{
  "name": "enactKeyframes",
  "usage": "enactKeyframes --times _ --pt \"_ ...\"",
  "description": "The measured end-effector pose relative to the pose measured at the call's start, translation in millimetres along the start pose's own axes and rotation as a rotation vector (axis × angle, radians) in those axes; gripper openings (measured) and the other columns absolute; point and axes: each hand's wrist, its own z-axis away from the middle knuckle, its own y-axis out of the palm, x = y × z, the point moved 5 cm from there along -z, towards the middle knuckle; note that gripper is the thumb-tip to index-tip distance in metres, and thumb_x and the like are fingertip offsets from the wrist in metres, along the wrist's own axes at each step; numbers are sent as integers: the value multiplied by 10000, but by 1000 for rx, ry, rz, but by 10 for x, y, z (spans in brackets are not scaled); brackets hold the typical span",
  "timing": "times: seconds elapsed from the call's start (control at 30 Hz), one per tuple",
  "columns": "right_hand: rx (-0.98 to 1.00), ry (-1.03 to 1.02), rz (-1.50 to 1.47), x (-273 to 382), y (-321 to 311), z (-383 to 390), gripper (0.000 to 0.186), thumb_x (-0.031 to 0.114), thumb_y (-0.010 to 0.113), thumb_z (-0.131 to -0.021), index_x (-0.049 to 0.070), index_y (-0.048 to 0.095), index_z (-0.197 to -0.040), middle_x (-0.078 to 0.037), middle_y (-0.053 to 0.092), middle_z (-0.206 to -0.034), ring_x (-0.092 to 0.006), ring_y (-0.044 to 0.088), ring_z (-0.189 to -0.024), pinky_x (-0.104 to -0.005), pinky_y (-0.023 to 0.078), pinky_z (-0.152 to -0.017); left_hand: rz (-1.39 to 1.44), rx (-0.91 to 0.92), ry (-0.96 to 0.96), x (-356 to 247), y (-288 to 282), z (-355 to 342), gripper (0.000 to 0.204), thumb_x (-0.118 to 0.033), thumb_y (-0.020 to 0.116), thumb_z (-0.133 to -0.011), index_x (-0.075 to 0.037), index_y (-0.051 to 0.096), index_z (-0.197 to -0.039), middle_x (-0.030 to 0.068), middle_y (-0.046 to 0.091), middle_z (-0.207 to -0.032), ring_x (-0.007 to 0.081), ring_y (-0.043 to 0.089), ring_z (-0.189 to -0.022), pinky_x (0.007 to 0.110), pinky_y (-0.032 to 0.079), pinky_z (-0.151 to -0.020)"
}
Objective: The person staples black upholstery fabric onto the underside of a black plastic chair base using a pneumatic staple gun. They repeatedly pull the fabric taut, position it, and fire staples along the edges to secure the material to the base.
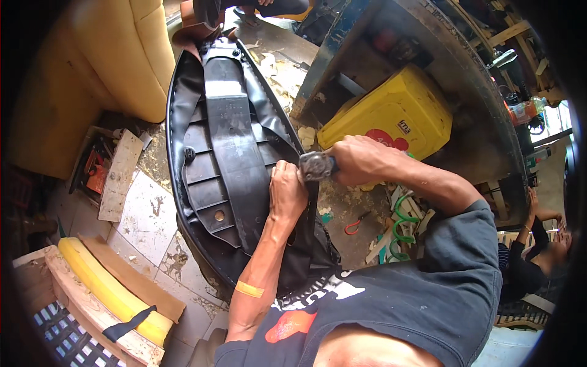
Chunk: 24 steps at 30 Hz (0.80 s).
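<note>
A motorcycle seat lies upside down in front of me, its ribbed black plastic base [235, 147] facing up. Black seat cover [186, 85] material is folded over the rim and looks loose along parts of both sides. My left hand [287, 192] is closed at the right rim, pinching the cover's edge against the base. Just right of those fingers, my right hand [361, 160] grips a staple gun [316, 166] with a worn grey metal head. The head is at the rim, close to my left fingertips; its handle is mostly hidden in my fist.
A green coiled hose [400, 235] hangs below my right forearm, with red-handled pliers [353, 229] on the floor nearby. A yellow container [391, 110] stands beyond. At left are a wooden toolbox [119, 177] and a yellow foam strip [113, 287]. Another person [532, 263] is far right.
</note>
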Motion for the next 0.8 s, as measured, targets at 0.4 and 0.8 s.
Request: enactKeyframes --times 0.4,0.8 --pt "-61 -45 -265 -325 100 267 241 173 697 -764 -17 745 -904 -237 699 -703 -387 700 -625 -478 555 -661 82 85 -40 -104 -80 91 185 -85 765 -864 30 620 -865 205 606 -953 411 611 -938 505 501 -843" --pt "-21 53 27 89 98 116 241 143 708 -752 33 783 -953 -256 740 -834 -446 733 -829 -533 582 -786 20 82 -5 -22 17 151 116 17 701 -826 53 633 -914 245 603 -1010 449 612 -981 523 531 -872"
